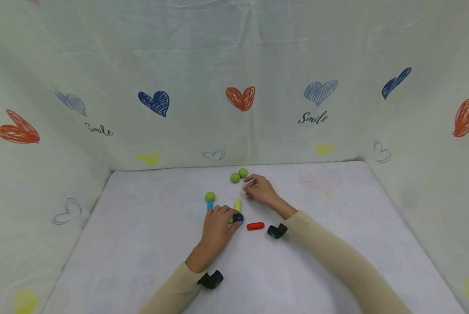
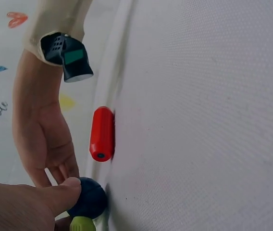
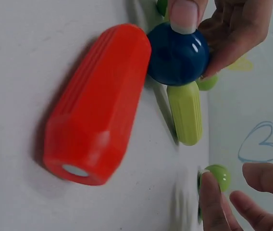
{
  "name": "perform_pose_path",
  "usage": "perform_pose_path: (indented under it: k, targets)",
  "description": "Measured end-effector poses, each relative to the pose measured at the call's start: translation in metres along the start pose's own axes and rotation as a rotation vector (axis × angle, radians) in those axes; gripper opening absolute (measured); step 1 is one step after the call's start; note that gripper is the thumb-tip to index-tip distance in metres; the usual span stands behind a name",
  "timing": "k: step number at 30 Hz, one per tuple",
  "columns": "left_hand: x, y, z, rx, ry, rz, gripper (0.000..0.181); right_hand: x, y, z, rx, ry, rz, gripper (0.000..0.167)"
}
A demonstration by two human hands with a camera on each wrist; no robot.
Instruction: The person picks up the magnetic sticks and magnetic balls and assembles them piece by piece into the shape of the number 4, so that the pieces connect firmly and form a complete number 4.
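Observation:
The left hand [image 1: 217, 226] pinches a dark blue ball [image 1: 238, 217] between thumb and fingers at the middle of the table. A yellow-green stick [image 1: 238, 205] extends from the ball, as the right wrist view also shows at the stick [image 3: 186, 115]. Just right of the ball lies a red stick [image 1: 255, 226], large in the right wrist view. Farther back, the right hand [image 1: 260, 190] hovers with relaxed, slightly bent fingers and holds nothing. Beside its fingertips are two green balls [image 1: 235, 177] [image 1: 243, 173].
Left of the blue ball, a green ball [image 1: 210, 196] touches a light blue stick [image 1: 210, 205], partly behind the left hand. Both wrists carry black cameras. A pale sheet with printed hearts [image 1: 240, 98] hangs behind and at both sides of the white table [image 1: 140, 244].

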State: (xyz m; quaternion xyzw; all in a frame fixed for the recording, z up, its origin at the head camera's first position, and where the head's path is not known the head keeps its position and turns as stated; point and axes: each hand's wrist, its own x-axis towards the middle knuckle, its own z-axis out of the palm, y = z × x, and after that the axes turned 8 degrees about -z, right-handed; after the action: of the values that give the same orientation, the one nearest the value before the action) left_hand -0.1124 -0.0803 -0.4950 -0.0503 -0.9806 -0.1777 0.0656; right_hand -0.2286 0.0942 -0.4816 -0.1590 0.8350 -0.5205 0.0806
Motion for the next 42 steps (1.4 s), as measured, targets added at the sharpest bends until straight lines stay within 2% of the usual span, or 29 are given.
perform_pose_path:
  k: [6, 13, 23, 28, 37, 42]
  targets:
    - [0.002, 0.001, -0.002, -0.010, -0.020, -0.021, 0.029, 0.017, -0.002, 0.004, 0.007, 0.048, -0.017, 0.032]
    - [0.000, 0.000, -0.001, -0.026, 0.005, -0.009, 0.028, 0.028, -0.006, 0.011, -0.020, 0.068, -0.041, 0.038]
    - [0.000, 0.000, 0.001, -0.033, 0.023, -0.009, 0.027, 0.035, -0.013, 0.015, -0.190, 0.025, -0.050, 0.044]
    - [0.000, 0.000, 0.001, -0.049, 0.029, -0.007, 0.027, 0.039, -0.014, 0.018, -0.223, 0.006, -0.034, 0.043]
    - [-0.001, 0.000, 0.002, -0.062, 0.049, 0.009, 0.027, 0.040, -0.013, 0.022, -0.246, -0.012, -0.053, 0.036]
    - [-0.002, -0.002, 0.003, -0.066, 0.059, 0.016, 0.027, 0.044, -0.014, 0.025, -0.312, -0.011, -0.063, 0.034]
